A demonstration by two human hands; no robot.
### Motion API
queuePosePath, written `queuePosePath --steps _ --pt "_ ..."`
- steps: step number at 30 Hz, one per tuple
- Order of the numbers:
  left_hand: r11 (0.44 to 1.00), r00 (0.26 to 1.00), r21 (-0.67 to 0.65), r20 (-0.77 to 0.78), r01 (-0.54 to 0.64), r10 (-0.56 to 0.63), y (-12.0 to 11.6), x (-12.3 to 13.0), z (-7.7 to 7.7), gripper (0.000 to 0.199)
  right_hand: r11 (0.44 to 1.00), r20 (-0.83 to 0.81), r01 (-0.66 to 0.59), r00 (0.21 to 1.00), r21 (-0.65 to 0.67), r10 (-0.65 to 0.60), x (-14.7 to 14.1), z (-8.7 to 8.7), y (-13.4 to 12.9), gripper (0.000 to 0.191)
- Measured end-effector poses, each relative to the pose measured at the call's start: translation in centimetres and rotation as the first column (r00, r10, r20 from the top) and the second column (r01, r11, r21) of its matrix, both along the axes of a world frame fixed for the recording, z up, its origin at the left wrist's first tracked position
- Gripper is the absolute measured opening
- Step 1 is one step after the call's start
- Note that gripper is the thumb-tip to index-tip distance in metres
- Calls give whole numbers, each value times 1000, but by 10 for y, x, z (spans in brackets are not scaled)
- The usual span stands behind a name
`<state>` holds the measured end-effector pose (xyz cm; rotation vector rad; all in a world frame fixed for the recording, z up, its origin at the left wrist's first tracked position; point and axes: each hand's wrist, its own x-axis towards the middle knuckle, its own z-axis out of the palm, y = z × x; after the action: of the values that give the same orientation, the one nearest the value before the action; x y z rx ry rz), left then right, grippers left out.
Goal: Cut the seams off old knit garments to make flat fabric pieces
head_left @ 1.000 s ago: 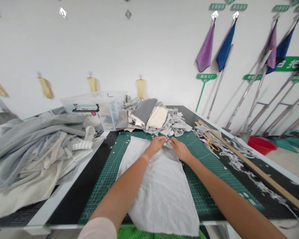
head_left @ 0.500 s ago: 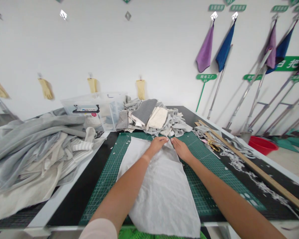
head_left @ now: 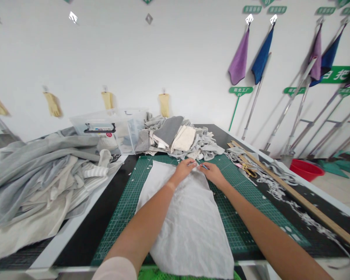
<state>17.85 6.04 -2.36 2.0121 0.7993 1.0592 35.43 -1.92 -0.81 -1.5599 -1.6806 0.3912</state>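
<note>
A pale grey-white cloth (head_left: pixel 189 225) lies lengthwise on the green cutting mat (head_left: pixel 119 221), its near end hanging over the table edge. At its far edge, my left hand (head_left: pixel 184 169) is closed in a pinch on the cloth, with a thin shiny sliver showing by the fingers. Close beside it on the right, my right hand (head_left: pixel 212 173) is closed around a slim blue tool (head_left: pixel 204 166) that points toward the left fingertips. The tool's exact kind is too small to tell. Part of the cloth's far edge is hidden under the fingers.
Behind the mat sits a heap of grey and cream cloths (head_left: pixel 183 136), beside a clear plastic box (head_left: pixel 105 128). More fabric (head_left: pixel 46 175) is piled at left. On the right lie gold-handled scissors (head_left: pixel 249 170), white scraps (head_left: pixel 303 216) and a long wooden strip (head_left: pixel 297 194).
My right hand has turned slightly and its fingers have curled, bringing the slim blue tool into view. The left hand keeps its pinch, and the cloth lies nearly as before.
</note>
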Motion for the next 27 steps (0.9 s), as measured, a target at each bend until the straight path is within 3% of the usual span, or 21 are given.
queuePosePath --steps 3,8,10,14,20,23,27 --pt "1000 999 -7 -52 -2 2 -1 -2 5 31 1000 3 24 1000 -4 -24 2 0 1 39" --pt "999 943 21 -329 -41 46 -4 -17 27 27 994 72 106 992 16 -107 5 3 0 30" --pt "995 872 75 -479 -70 97 -7 -28 39 24 991 97 131 987 10 -131 6 3 -1 28" --pt "960 649 256 -714 -110 264 -14 -56 57 31 983 134 181 974 26 -182 6 3 -2 24" --pt "877 509 464 -730 -120 456 -13 -112 57 26 969 166 247 955 21 -247 5 2 -3 21" --pt "851 514 478 -686 -216 515 -3 -144 46 24 957 185 289 939 29 -289 7 -1 -2 21" --pt "881 693 280 -545 -381 472 18 -178 23 24 932 219 363 910 -13 -351 9 -3 0 24"
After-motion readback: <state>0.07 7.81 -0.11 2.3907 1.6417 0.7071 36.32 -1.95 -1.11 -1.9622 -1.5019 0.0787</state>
